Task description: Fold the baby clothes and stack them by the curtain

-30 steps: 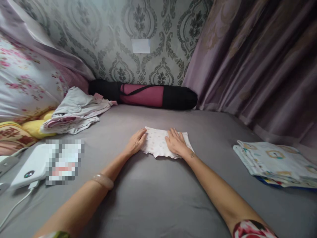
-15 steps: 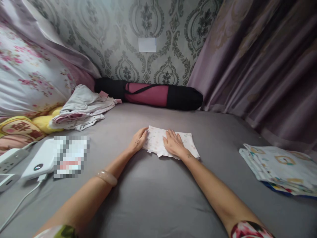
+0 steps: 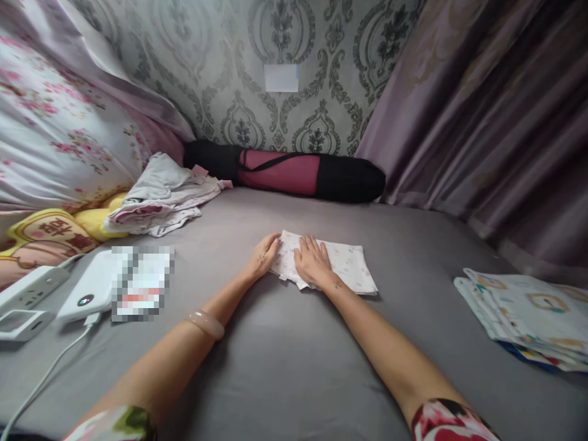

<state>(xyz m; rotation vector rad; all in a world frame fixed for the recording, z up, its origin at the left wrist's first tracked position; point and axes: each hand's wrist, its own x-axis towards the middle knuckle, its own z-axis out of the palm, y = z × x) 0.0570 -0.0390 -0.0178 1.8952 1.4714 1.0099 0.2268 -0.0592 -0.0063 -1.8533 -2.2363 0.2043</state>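
Head view — right hand slid leftward across cloth.

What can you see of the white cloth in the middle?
The white cloth looks like soft fabric with small pastel prints. Apparently folded, it lies flat on the grey sheet, its near edge uneven toward the left. The left grip is at its left edge; the right grip rests palm-down across it, hiding part.

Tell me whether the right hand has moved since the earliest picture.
Yes, leftward: the right hand lay right of the right-hand pink-to-black seam on the long bag; now it is roughly in line below that seam.
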